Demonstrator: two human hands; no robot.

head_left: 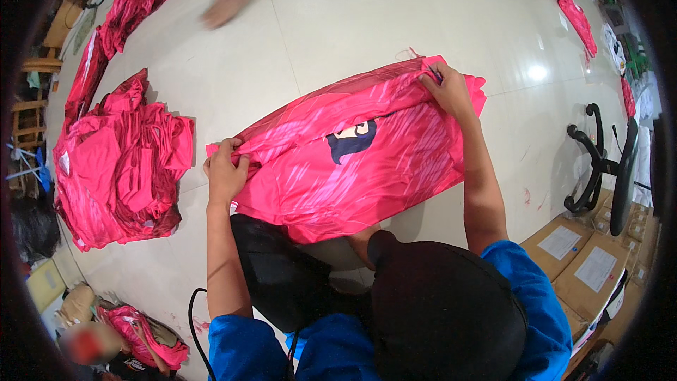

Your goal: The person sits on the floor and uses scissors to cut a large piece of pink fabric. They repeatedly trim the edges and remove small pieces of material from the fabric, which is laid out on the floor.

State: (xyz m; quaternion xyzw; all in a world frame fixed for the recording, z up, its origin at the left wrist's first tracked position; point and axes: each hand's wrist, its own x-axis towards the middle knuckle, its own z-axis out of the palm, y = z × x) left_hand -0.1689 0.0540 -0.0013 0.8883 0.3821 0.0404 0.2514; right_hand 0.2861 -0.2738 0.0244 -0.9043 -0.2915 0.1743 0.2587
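A pink patterned jersey (409, 162) with a dark printed figure is stretched out in front of me, above my knees and the floor. My left hand (227, 173) is closed on its left end, where the cloth bunches up under the fingers. At the far right end, my right hand (448, 88) grips the upper edge between thumb and fingers. A small dark bit shows by those fingers; I cannot make out what it is. The upper part of the cloth lies folded over between both hands.
A heap of pink jerseys (127, 169) lies on the floor at left. Someone's bare foot (229, 7) is blurred in motion at the top. Another person handles pink cloth (134, 324) at lower left. Cardboard boxes (592, 261) and a black chair base (596, 162) stand at right.
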